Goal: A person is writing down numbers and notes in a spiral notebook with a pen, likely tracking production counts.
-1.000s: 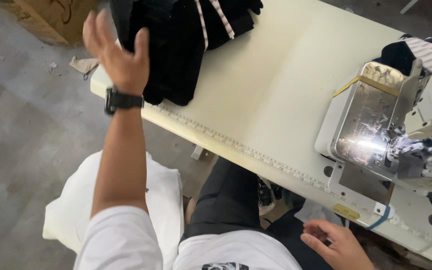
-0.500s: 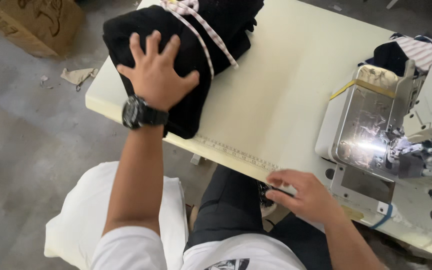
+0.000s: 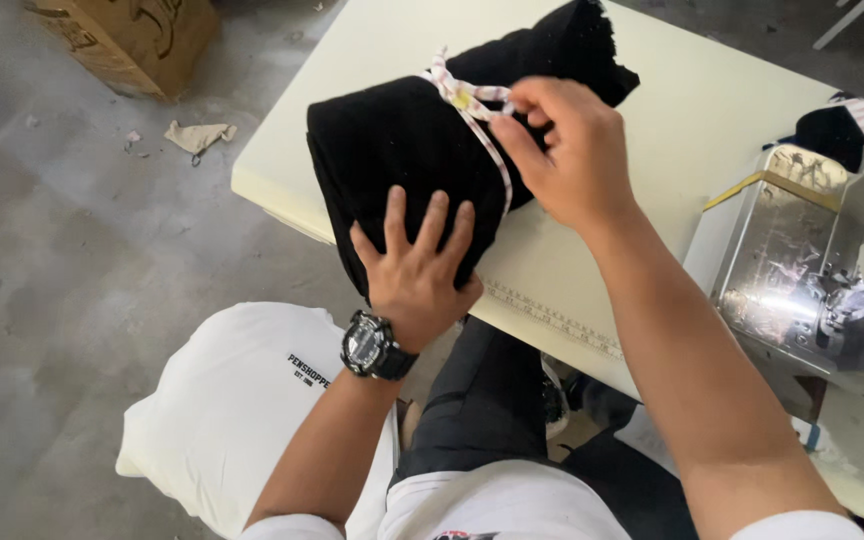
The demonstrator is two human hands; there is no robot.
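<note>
Resting at the near corner of the cream-coloured sewing surface (image 3: 672, 130), a soft, bulky black fabric bundle (image 3: 402, 150) looks light and yielding. The left hand (image 3: 417, 265) presses it open-palmed; the right hand (image 3: 567, 155), half a second ago at the edge, now pinches its striped cloth tie (image 3: 472, 105), the best hold.

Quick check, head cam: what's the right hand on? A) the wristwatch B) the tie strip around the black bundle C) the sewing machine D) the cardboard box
B: the right hand pinches the pale tie strip knotted around the black bundle, while the left hand presses flat on the bundle's near end; the sewing machine sits apart from both.
</note>
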